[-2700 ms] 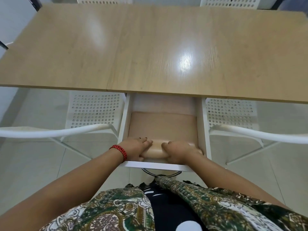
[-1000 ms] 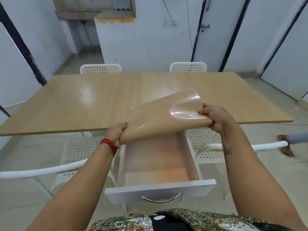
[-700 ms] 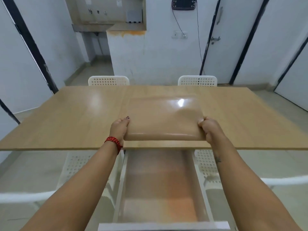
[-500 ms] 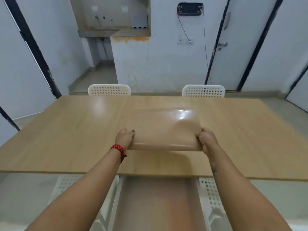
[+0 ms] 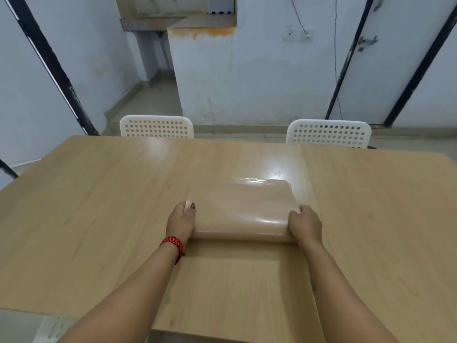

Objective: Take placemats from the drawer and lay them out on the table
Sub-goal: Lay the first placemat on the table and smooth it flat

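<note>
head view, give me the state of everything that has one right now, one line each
placemat: held over the table by its two side edges; whether it touches the wood is unclear
left hand: shut on the placemat's left edge
right hand: shut on the placemat's right edge
table: bare apart from the placemat
two white chairs: pushed in at the far side, unoccupied
</note>
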